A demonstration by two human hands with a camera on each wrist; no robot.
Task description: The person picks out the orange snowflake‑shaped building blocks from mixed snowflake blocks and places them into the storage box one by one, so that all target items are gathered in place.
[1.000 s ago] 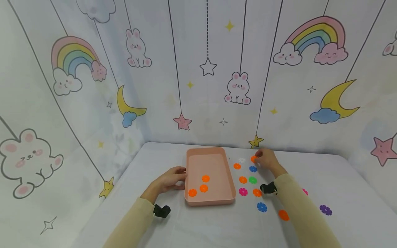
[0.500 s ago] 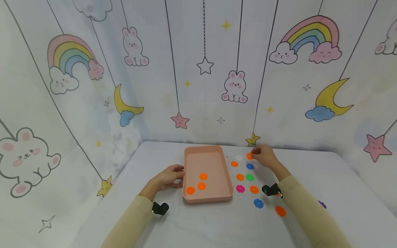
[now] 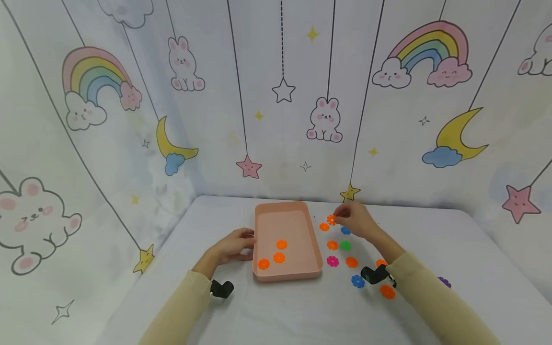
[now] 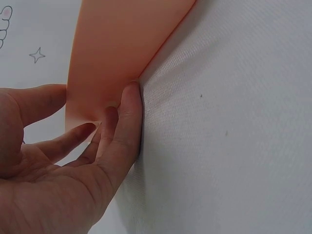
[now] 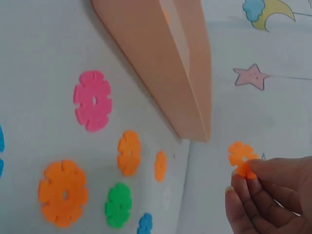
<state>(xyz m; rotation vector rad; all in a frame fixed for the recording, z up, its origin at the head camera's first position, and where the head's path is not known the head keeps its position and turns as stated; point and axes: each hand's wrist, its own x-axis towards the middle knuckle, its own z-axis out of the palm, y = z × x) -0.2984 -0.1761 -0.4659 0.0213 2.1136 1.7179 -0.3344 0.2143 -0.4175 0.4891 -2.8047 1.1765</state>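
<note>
A pink tray point(image 3: 320, 256) sits mid-table with three orange flower discs point(image 3: 279, 258) inside. My left hand point(image 3: 247, 242) rests on the table with straight fingers point(image 4: 127, 117) touching the tray's point(image 4: 117, 53) left outer wall; the thumb stays off it. My right hand point(image 3: 338, 218) pinches one orange flower disc point(image 3: 331, 219) by its edge, lifted just right of the tray's far corner. In the right wrist view the pinched disc point(image 5: 240, 157) hangs in my fingertips point(image 5: 243, 179) past the tray's end point(image 5: 195, 97).
Loose discs lie right of the tray: orange point(image 3: 332, 245), green point(image 3: 345, 245), pink point(image 3: 332, 261), blue point(image 3: 357, 281), orange point(image 3: 387, 291) and a purple one point(image 3: 444, 281) farther right. A patterned backdrop walls the table's far and side edges.
My right hand has picked the orange disc off the far side of the table and carried it a little left toward the tray. The left hand has stayed at the tray's wall.
</note>
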